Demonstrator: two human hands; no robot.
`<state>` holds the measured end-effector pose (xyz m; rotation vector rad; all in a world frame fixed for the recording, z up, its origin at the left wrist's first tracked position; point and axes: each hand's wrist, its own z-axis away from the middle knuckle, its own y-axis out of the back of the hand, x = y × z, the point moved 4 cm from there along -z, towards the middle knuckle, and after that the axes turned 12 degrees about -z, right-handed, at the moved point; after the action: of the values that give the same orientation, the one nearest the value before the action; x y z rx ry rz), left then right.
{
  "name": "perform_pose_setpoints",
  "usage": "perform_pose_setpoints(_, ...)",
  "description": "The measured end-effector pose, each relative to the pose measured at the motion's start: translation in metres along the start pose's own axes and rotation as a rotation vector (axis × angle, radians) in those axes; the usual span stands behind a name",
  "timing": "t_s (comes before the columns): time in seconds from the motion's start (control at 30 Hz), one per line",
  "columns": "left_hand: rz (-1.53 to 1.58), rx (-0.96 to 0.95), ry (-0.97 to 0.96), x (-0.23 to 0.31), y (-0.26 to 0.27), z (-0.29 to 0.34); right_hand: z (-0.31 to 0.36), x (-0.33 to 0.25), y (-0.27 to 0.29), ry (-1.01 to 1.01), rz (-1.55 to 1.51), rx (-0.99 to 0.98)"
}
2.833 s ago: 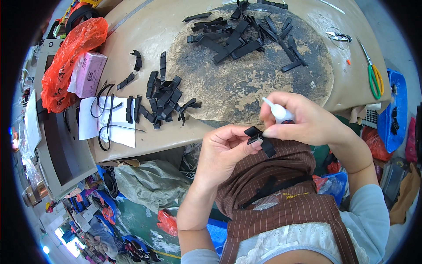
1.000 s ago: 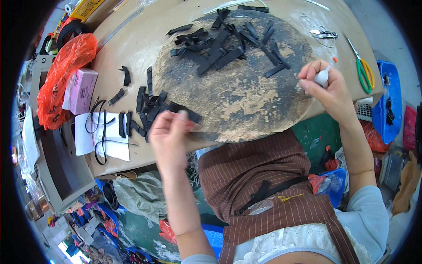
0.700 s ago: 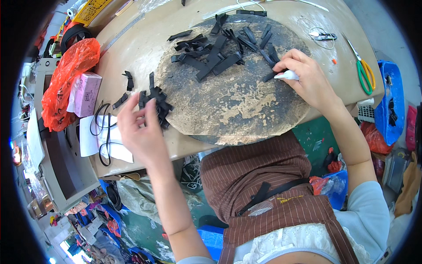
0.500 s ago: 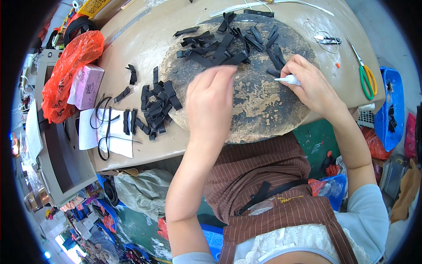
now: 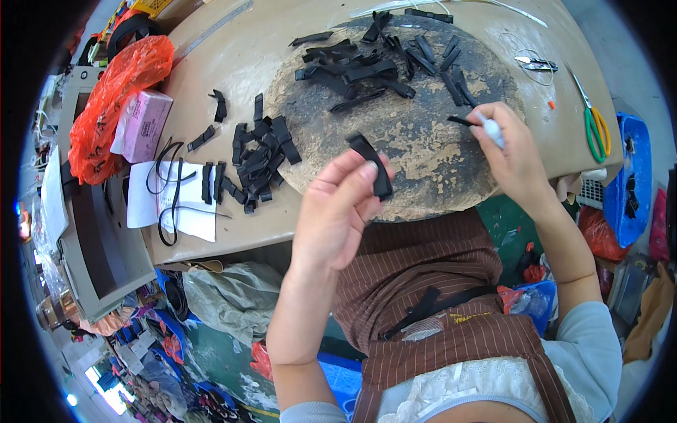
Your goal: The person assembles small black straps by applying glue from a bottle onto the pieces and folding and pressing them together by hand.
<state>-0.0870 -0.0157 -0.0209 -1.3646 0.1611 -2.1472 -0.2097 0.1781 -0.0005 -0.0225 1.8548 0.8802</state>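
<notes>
My left hand [image 5: 343, 199] pinches a folded black strap piece [image 5: 372, 166] between thumb and fingers, above the near part of a worn round board [image 5: 423, 169]. My right hand [image 5: 511, 151] is closed around a small white squeeze bottle [image 5: 493, 132] over the board's right side. A short black strip [image 5: 460, 121] shows at its fingertips; I cannot tell whether they grip it. More folded black strap pieces [image 5: 370, 70] lie scattered across the far part of the board. Left of the board is a second heap of black pieces [image 5: 262, 158] on the table.
Green-and-yellow-handled scissors [image 5: 597, 134] and small snips [image 5: 536, 64] lie at the right. White paper [image 5: 195, 220] with black cord [image 5: 169, 190], a pink tissue pack [image 5: 147, 127] and a red plastic bag [image 5: 116, 106] are at the left. A blue bin [image 5: 624, 180] stands beyond the right edge.
My left hand has come back from the strap pile and turned over, now showing a black piece in its fingers. My right hand has shifted slightly right, tilting the bottle.
</notes>
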Motion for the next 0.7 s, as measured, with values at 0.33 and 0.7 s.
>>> perform_pose_setpoints(0.33,-0.026,0.024,-0.179,-0.026,-0.009,0.041,0.014,-0.043,-0.042,-0.478,-0.941,-0.319)
perform_pose_setpoints(0.7,-0.111,0.055,-0.234,-0.034,-0.014,0.05,0.025,-0.037,-0.072,-0.677,-1.126,-0.306)
